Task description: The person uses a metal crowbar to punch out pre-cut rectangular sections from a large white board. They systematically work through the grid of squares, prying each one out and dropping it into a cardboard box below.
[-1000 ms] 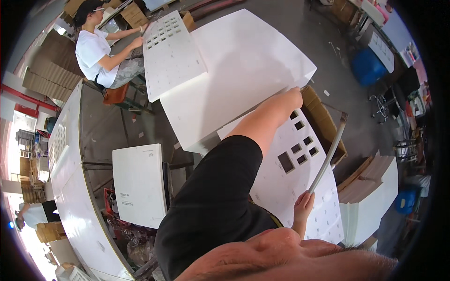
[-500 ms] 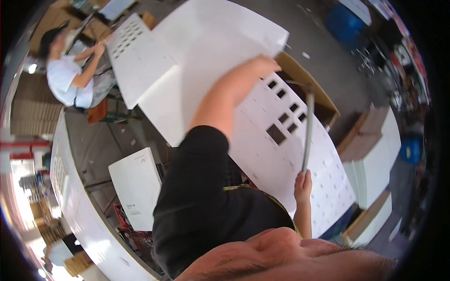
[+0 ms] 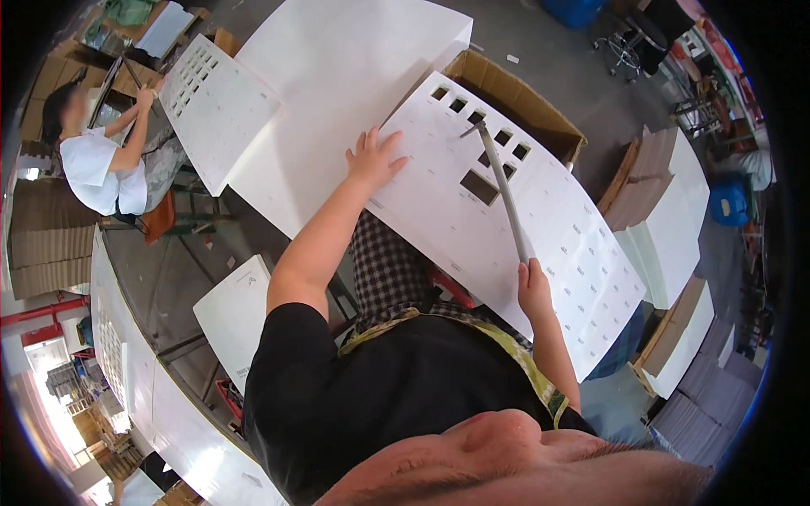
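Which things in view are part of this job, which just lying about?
In use:
white board with cut-outs, at the left grip
long grey tool, in the right grip

Apparently just lying about:
blue container
wheeled chair

One hammer (image 3: 512, 215) in the right hand (image 3: 534, 288); beneath the left hand (image 3: 374, 160), one board (image 3: 553, 240) with eight holes (image 3: 479, 187); one box (image 3: 516, 88) beyond.

left hand (image 3: 375, 160) spread on white board (image 3: 422, 173) — right hand (image 3: 533, 287) grips long grey tool (image 3: 508, 202), its head (image 3: 481, 126) among cutouts (image 3: 479, 187). open cardboard box (image 3: 544, 114) alongside — co-worker (image 3: 94, 177) seated off left.
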Available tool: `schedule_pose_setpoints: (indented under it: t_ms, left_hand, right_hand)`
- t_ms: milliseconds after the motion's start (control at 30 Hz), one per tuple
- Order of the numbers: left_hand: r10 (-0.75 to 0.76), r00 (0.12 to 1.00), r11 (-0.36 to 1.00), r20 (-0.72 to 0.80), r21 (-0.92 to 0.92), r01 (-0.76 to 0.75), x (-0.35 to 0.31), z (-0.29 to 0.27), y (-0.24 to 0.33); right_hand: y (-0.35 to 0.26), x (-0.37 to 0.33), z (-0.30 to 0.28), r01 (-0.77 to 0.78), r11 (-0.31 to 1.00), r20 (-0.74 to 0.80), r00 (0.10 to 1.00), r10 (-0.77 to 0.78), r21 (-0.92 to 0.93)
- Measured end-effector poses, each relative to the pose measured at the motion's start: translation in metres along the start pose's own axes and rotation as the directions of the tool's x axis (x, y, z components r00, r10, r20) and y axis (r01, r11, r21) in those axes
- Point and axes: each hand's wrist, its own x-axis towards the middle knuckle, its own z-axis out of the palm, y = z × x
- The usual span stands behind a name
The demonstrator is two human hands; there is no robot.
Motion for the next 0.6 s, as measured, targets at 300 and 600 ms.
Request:
schedule_pose_setpoints:
  t_ms: [300,600]
  left_hand:
    - [-0.006,1.0,0.999,0.024,-0.048,0.007,-0.002,0.014,-0.012]
    - [-0.06,0.987,0.997,0.152,-0.032,0.066,-0.002,0.003,-0.009]
  right_hand:
    - [-0.028,-0.013,-0.014,0.289,0.907,-0.263,0.941,-0.211,0.305]
    - [-0.04,-0.014,-0.008,0.17,0.962,-0.2,0.971,-0.127,0.215]
